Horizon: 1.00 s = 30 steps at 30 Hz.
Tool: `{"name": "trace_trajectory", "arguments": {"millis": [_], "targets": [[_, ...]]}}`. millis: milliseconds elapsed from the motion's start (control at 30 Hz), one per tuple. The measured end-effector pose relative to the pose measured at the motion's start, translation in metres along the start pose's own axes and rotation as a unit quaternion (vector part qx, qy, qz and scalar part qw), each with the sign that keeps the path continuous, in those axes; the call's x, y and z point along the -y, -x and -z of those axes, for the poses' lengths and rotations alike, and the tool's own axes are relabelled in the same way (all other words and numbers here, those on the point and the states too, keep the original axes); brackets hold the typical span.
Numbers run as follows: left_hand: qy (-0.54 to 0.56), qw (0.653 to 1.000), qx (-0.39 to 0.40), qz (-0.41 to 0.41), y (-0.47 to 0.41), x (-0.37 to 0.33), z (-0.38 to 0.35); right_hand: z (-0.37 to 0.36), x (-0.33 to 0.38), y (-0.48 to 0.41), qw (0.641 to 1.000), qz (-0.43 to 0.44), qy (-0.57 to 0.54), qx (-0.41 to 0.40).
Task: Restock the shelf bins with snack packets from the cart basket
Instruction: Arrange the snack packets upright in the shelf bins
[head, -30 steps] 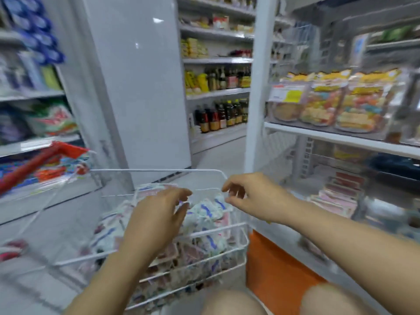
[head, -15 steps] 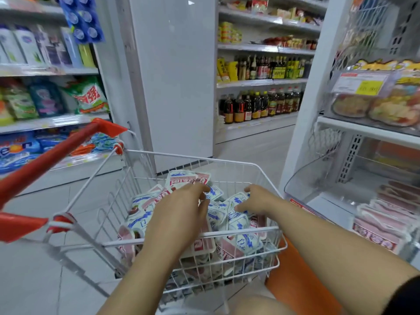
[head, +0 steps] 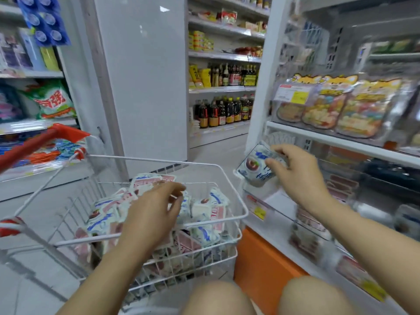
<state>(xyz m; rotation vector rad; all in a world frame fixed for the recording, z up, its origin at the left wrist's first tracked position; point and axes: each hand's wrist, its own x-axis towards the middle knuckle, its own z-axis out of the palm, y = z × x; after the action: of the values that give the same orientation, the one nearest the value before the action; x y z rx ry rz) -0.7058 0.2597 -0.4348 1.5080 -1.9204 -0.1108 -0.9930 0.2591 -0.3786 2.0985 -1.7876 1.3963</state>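
A white wire cart basket [head: 236, 180] in front of me is piled with white, blue and pink snack packets [head: 204, 208]. My left hand [head: 154, 214] reaches into the pile, fingers bent over the packets; whether it grips one is unclear. My right hand [head: 297, 173] holds a white and blue snack packet [head: 254, 167] in the air, right of the basket, in front of the clear shelf bins [head: 268, 196] on the low shelf at right. Pink packets [head: 341, 187] lie in those bins.
A red cart handle [head: 34, 144] rises at left. A white shelf board [head: 341, 142] with bagged snacks [head: 341, 108] hangs just above the bins. An orange shelf base [head: 261, 262] stands by my knees [head: 313, 296]. A white pillar [head: 141, 83] and bottle shelves [head: 222, 110] lie ahead.
My right hand has lifted a white and blue packet out of the basket and carried it right, toward the shelf bins. My left hand stays on the pile. My view has swung right.
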Motion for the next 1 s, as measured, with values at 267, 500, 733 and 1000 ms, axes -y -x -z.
{"name": "trace_trajectory", "arguments": {"millis": [267, 500, 733, 1000], "targets": [[0.096, 0.979, 0.069, -0.168, 0.008, -0.140, -0.097, 0.096, -0.063, 0.060, 0.965, 0.173, 0.194, -0.013], [0.153, 0.947, 0.133, -0.248, 0.014, -0.227, -0.169, 0.161, -0.133, 0.099, 0.938, 0.160, 0.308, -0.014], [0.136, 0.943, 0.165, -0.256, 0.015, -0.246, -0.216, 0.171, -0.210, 0.086, 0.942, -0.075, 0.319, 0.078], [0.138, 0.946, 0.142, -0.256, 0.020, -0.243, -0.229, 0.153, -0.272, 0.063, 0.860, -0.266, 0.399, 0.175]]}}
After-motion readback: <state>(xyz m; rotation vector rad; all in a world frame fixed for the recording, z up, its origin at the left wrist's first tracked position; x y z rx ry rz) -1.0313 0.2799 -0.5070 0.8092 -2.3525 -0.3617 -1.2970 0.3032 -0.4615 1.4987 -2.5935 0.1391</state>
